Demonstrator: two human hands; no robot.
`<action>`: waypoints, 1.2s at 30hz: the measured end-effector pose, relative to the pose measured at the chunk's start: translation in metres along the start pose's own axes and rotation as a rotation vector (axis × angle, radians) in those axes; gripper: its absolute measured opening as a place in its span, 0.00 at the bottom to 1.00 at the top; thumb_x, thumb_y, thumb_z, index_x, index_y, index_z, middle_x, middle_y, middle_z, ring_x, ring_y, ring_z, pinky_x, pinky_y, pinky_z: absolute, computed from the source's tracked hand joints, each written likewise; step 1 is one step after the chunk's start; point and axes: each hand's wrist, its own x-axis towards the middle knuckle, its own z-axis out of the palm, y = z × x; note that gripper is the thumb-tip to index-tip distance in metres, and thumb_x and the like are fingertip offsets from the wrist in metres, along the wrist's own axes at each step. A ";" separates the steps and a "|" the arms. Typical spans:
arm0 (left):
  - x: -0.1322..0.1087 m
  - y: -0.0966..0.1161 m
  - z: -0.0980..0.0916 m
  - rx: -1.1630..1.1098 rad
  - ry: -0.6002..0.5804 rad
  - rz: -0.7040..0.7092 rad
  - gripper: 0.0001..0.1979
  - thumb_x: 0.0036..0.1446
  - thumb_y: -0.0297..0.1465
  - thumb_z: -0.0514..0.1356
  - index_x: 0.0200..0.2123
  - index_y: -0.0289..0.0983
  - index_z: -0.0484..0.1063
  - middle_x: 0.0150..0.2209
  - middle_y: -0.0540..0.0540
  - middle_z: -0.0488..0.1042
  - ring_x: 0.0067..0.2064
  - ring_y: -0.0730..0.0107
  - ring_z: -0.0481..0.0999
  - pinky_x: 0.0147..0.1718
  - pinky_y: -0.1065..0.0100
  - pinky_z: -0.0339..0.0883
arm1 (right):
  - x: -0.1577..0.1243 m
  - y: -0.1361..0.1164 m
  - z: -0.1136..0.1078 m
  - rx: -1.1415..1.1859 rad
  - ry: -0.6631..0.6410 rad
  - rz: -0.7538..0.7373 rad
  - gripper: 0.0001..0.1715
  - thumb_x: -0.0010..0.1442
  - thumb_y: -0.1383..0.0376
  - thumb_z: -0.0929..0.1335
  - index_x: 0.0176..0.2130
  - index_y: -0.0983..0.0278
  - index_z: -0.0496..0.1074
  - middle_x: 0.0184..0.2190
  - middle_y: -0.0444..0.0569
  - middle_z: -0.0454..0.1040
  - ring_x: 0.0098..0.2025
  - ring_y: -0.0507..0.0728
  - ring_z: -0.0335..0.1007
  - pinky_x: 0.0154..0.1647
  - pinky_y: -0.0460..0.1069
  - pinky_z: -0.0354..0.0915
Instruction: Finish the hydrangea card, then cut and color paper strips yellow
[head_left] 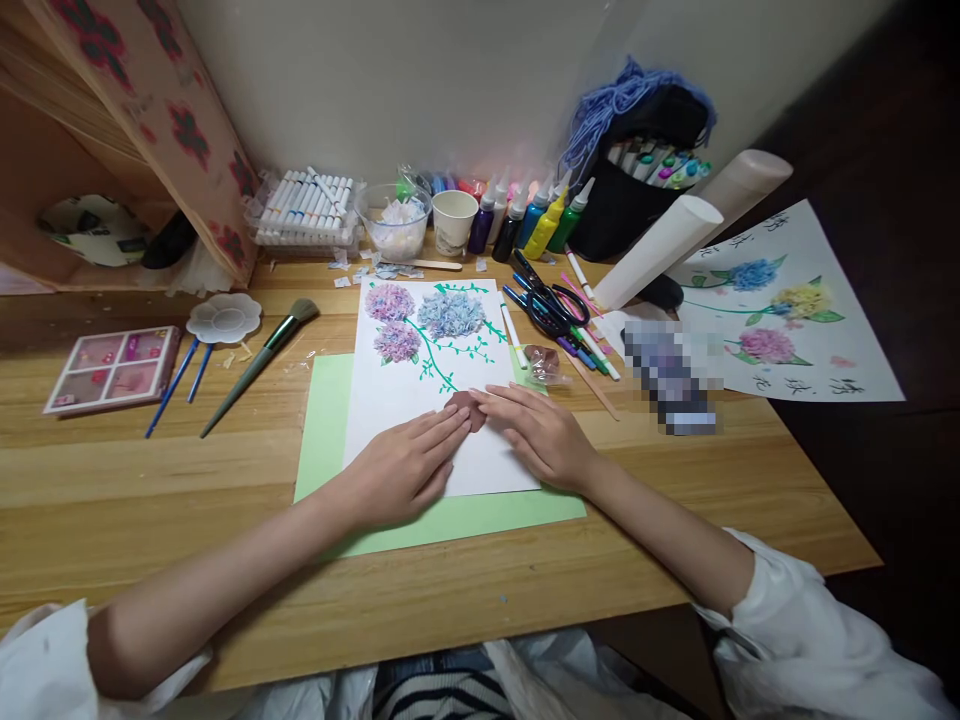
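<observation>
A flat brown piece of what looks like modelling clay (468,408) lies on a white sheet of paper (487,462). The fingers of my left hand (405,455) are stretched out, their tips on the clay's left side. From the right, my right hand (544,435) touches its edge with extended fingertips, palm down over the paper. Above the clay, the sheet bears pink-purple flower heads (397,340), a blue one (452,313) and green leafy stems (429,350). Under the sheet is a light green paper (450,522). My fingers partly cover the clay.
Wrapped brown clay (546,364), black scissors (551,305) and several pens lie right of the sheet. A brush (262,365) is at left. Markers (307,200), a tub (395,225), a paper cup (454,222) and paint bottles (544,230) line the back. A flower picture (862,340) lies right.
</observation>
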 end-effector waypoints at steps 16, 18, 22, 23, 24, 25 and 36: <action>0.007 0.000 -0.005 0.029 -0.169 -0.051 0.37 0.59 0.42 0.49 0.64 0.29 0.41 0.66 0.37 0.44 0.66 0.57 0.43 0.63 0.55 0.40 | -0.003 -0.002 0.001 0.206 0.227 0.146 0.18 0.64 0.69 0.55 0.52 0.62 0.62 0.54 0.52 0.69 0.57 0.58 0.62 0.57 0.58 0.61; 0.008 0.000 -0.006 0.037 -0.175 -0.047 0.36 0.58 0.42 0.50 0.64 0.28 0.44 0.65 0.35 0.45 0.66 0.55 0.44 0.63 0.55 0.40 | -0.002 -0.003 0.001 0.222 0.232 0.172 0.17 0.65 0.68 0.55 0.51 0.62 0.62 0.53 0.52 0.70 0.56 0.58 0.64 0.55 0.57 0.62; 0.006 0.001 -0.005 0.046 -0.159 -0.032 0.36 0.59 0.41 0.49 0.64 0.27 0.43 0.65 0.34 0.45 0.66 0.54 0.43 0.63 0.54 0.40 | -0.001 -0.003 0.001 0.287 0.250 0.271 0.16 0.67 0.66 0.54 0.48 0.62 0.64 0.51 0.53 0.71 0.54 0.57 0.66 0.53 0.55 0.64; 0.005 0.001 -0.005 0.044 -0.153 -0.027 0.36 0.59 0.42 0.49 0.64 0.28 0.42 0.65 0.35 0.44 0.66 0.54 0.42 0.63 0.54 0.40 | -0.001 -0.003 0.000 0.301 0.246 0.295 0.15 0.67 0.66 0.54 0.48 0.62 0.64 0.51 0.53 0.72 0.54 0.57 0.67 0.52 0.55 0.64; 0.005 0.001 -0.006 0.040 -0.147 -0.026 0.37 0.59 0.42 0.49 0.64 0.29 0.41 0.66 0.35 0.44 0.66 0.55 0.42 0.63 0.54 0.41 | -0.001 -0.003 0.000 0.307 0.235 0.315 0.15 0.67 0.65 0.54 0.47 0.62 0.64 0.49 0.53 0.73 0.53 0.56 0.68 0.51 0.54 0.65; 0.005 0.002 -0.007 0.038 -0.139 -0.025 0.37 0.59 0.42 0.50 0.65 0.29 0.40 0.66 0.35 0.43 0.66 0.56 0.42 0.63 0.54 0.41 | -0.001 -0.003 -0.001 0.306 0.219 0.331 0.15 0.67 0.65 0.54 0.46 0.62 0.65 0.48 0.52 0.74 0.51 0.56 0.69 0.49 0.53 0.66; 0.024 0.004 -0.007 -0.021 -0.179 0.040 0.42 0.57 0.52 0.49 0.64 0.29 0.42 0.65 0.33 0.44 0.66 0.53 0.43 0.63 0.53 0.43 | 0.003 -0.001 -0.004 0.215 0.274 0.276 0.13 0.66 0.68 0.56 0.41 0.62 0.68 0.37 0.49 0.77 0.40 0.56 0.74 0.41 0.51 0.69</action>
